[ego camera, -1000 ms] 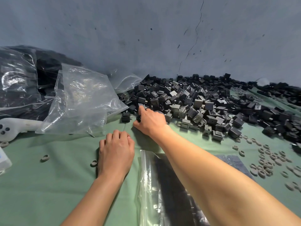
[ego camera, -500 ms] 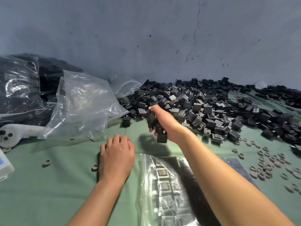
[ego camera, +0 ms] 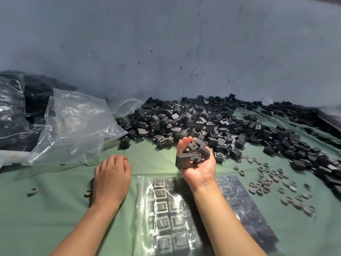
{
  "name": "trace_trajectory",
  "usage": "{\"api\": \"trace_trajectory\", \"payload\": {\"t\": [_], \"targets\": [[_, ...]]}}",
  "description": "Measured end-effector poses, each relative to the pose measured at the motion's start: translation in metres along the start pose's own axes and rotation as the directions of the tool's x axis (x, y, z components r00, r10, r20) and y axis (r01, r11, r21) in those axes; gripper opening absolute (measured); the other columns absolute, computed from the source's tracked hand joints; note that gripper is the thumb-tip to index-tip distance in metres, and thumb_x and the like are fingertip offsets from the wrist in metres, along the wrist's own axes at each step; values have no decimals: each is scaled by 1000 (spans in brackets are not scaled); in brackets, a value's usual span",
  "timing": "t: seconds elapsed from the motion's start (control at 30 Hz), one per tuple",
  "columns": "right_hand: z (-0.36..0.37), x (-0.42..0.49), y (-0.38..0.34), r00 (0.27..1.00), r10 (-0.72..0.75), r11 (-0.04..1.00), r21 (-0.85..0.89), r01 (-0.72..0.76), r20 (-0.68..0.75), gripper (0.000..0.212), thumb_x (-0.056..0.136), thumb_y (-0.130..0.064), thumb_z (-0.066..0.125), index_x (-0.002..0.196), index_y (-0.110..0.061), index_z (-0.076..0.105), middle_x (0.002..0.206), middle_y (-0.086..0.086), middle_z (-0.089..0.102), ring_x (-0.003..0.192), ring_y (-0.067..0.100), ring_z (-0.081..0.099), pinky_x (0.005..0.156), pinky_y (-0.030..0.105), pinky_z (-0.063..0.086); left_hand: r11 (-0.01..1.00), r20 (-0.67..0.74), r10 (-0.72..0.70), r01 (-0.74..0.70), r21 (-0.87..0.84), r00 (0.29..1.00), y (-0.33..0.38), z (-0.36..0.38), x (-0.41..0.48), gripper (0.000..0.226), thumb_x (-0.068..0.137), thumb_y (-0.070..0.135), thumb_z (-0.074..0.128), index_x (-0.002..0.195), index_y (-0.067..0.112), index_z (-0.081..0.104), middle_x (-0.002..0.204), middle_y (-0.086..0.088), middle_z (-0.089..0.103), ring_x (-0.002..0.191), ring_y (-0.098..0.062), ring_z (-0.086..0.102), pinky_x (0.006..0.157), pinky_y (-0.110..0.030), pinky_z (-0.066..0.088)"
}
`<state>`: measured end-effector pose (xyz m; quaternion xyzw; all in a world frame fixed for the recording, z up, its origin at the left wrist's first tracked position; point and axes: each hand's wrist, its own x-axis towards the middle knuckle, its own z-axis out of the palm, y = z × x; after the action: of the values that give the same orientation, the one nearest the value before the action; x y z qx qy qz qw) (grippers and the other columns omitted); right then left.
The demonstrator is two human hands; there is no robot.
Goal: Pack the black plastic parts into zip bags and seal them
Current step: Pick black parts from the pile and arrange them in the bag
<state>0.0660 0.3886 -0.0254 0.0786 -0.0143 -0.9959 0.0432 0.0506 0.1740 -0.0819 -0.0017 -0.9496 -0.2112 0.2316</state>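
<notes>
Green cloth (ego camera: 36,228), cracked grey wall (ego camera: 129,43), blk parts pile (ego camera: 203,119)

Readable text: none; you have no legible word, number, brand or sign anywhere in view.
Black plastic parts (ego camera: 203,124): heaped on the worktop from 12 to 3 o'clock, they show you only moulded holes and recesses, too small to tell any marking.
Zip bag (ego camera: 166,215): at 6 o'clock, clear film with glare, no print you can read.
Wall (ego camera: 166,52): at 12 o'clock, cracks and specks only.
</notes>
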Motion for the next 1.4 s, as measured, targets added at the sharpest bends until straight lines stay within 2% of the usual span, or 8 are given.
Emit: {"api": "trace_trajectory", "payload": {"t": [0.17,0.4,0.5,0.6,0.83,1.03,1.17,1.4], "targets": [[-1,-28,4,999,-30,999,42,31,-33,32,93,-30,55,112,-7,66,103,9,68,84,24,69,80,44,60,895,-261,158,-250,-370,952,27,-26,-22,32,94,23,33,100,15,63,99,0,60,91,-22,55,84,-39,43],[0,-67,10,1000,-3,1000,3,3,-21,38,95,-42,54,106,-7,63,92,11,67,82,26,65,95,45,52,679,4,355,-255,-688,935,109,-57,-77,32,96,62,41,124,46,42,116,22,48,95,1,59,68,-11,49],[7,-87,7,1000,-16,999,-28,16,3,31,93,-38,52,105,-11,61,89,9,66,79,25,65,65,43,58,684,68,405,-253,-684,912,120,-61,-87,32,95,44,59,126,40,50,114,22,49,97,6,52,78,-8,41],[11,-101,0,998,-62,998,-27,61,-28,28,93,-31,55,109,-10,58,91,10,65,79,25,65,80,37,57,686,81,383,-224,-692,920,124,-73,-94,30,94,28,65,121,36,53,103,14,57,86,2,56,73,-12,42],[7,-123,-31,956,-212,963,-209,169,-204,43,88,-38,64,116,-7,56,100,17,66,87,29,69,81,33,59,649,32,-199,156,-745,979,68,-83,-96,16,96,22,61,111,28,58,110,-1,59,89,-4,61,73,-15,46],[9,-132,-50,945,-235,873,-478,102,-227,32,90,-33,61,103,-4,60,80,11,65,66,17,60,42,23,51,677,47,-379,311,-667,924,26,-63,-119,22,93,21,64,109,31,53,97,5,66,90,-18,65,76,-33,45],[11,-128,-53,889,-434,583,-798,153,-147,32,93,-33,60,108,-4,57,95,11,63,74,19,58,48,25,50,789,74,-278,272,-550,958,29,-61,-120,34,92,19,59,117,41,55,104,6,57,84,-12,60,76,-35,44],[-13,-106,-32,786,-445,-503,-846,177,429,20,100,-38,51,107,-21,57,86,-3,59,62,7,51,51,17,38,915,72,-183,196,-351,981,28,-56,-119,38,88,-1,53,107,27,68,125,-2,49,118,-24,45,98,-40,37]]}}
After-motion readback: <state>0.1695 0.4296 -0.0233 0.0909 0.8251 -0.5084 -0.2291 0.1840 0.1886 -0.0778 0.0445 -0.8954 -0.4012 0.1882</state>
